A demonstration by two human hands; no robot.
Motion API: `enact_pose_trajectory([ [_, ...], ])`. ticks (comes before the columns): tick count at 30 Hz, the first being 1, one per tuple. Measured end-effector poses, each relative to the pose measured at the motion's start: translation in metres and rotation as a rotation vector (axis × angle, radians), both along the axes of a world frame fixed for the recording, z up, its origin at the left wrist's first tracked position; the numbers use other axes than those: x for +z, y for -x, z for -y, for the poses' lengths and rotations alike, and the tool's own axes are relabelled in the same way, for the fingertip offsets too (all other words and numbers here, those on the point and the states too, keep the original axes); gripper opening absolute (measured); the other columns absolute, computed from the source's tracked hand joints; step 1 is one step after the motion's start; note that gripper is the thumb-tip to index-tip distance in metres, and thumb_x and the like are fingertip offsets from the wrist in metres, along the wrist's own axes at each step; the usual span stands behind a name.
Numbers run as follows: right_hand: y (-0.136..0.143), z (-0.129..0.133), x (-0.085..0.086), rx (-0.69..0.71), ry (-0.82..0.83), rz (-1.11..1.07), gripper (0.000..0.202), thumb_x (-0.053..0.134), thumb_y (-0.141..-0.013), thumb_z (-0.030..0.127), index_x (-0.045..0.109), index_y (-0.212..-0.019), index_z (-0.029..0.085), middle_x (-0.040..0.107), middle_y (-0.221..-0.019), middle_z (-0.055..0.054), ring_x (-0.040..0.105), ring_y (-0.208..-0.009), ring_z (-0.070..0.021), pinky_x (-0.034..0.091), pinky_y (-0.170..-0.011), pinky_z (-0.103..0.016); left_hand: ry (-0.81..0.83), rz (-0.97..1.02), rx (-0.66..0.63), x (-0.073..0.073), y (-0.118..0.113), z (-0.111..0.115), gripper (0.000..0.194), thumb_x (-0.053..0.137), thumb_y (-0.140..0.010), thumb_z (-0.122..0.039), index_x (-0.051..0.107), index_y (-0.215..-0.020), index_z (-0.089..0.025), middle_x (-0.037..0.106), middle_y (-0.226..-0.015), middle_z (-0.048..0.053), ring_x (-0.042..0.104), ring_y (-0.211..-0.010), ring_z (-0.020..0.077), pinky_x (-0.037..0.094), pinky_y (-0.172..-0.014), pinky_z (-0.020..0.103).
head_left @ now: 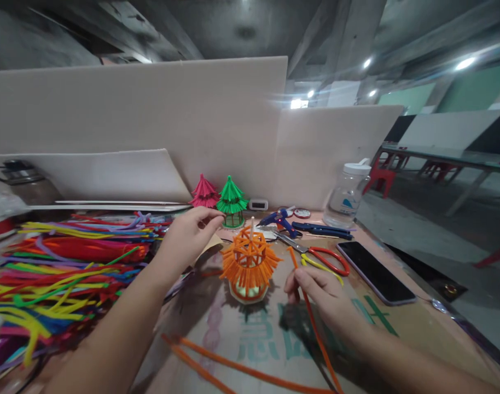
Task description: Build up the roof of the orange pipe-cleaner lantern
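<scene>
My right hand [318, 290] pinches an orange pipe cleaner [315, 323], whose short end sticks up above the fingers while the rest trails down to the table's near side. Left of it stands an orange pipe-cleaner pavilion [250, 260] with a fringed roof, an open lattice top and a pale upright stick. My left hand [198, 235] is behind and left of the pavilion, thumb and fingertips pressed together beside a small green pipe-cleaner tower [232, 202]; whatever they hold, if anything, I cannot make out. More orange pipe cleaners [250, 372] lie in front.
Piles of coloured pipe cleaners [69, 279] cover the left side. Behind stand a pink tower [203, 191] and white boards [135, 120]. To the right lie a glue gun [280, 219], red-handled scissors [326, 260], pliers [321, 229], a phone [375, 272] and a water bottle [344, 197].
</scene>
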State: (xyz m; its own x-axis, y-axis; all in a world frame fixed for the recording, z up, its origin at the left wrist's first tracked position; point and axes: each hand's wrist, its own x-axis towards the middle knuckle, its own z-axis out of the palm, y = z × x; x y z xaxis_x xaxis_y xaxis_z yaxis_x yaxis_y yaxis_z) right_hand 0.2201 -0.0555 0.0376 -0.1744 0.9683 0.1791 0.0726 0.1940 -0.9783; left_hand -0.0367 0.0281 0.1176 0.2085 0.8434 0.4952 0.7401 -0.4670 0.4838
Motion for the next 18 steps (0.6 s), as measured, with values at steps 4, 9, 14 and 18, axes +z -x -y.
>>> enact_pose_trajectory([
  [4,0.006,-0.011,0.036,0.058,-0.185,0.293,0.048,0.043,-0.096,0.053,0.068,-0.074,0.018,0.058,-0.06,-0.002,0.055,-0.058,-0.0158,0.04,-0.055,-0.028,-0.04,0.087,-0.102,0.011,-0.011,0.018,0.028,0.055,-0.091,-0.042,0.071,-0.09,-0.019,0.072,-0.093,0.003,0.064,-0.09,0.0202,0.045,-0.079,0.027],
  [9,0.015,-0.029,0.051,0.058,-0.22,0.152,0.031,0.043,-0.098,0.044,0.062,-0.108,0.021,0.051,-0.056,0.004,0.05,-0.05,-0.0136,0.038,-0.053,-0.026,-0.073,0.162,-0.17,0.012,-0.024,0.017,0.027,0.057,-0.092,-0.039,0.072,-0.099,-0.017,0.071,-0.103,0.007,0.063,-0.1,0.0206,0.045,-0.089,0.03],
  [14,0.013,-0.037,0.043,0.078,-0.191,0.076,0.023,0.042,-0.099,0.04,0.054,-0.108,0.022,0.052,-0.057,0.005,0.049,-0.05,-0.0127,0.039,-0.052,-0.025,-0.115,0.188,-0.341,0.016,-0.036,0.004,0.023,0.06,-0.091,-0.033,0.073,-0.104,-0.02,0.07,-0.107,0.007,0.063,-0.103,0.02,0.047,-0.092,0.031],
  [18,0.01,-0.039,0.04,-0.062,-0.316,0.243,0.021,0.042,-0.099,0.033,0.06,-0.099,0.021,0.065,-0.082,-0.002,0.06,-0.073,-0.0154,0.044,-0.064,-0.027,-0.181,0.148,-0.415,0.014,-0.038,-0.001,0.016,0.062,-0.09,-0.026,0.075,-0.098,-0.022,0.071,-0.102,0.006,0.063,-0.101,0.0191,0.048,-0.093,0.032],
])
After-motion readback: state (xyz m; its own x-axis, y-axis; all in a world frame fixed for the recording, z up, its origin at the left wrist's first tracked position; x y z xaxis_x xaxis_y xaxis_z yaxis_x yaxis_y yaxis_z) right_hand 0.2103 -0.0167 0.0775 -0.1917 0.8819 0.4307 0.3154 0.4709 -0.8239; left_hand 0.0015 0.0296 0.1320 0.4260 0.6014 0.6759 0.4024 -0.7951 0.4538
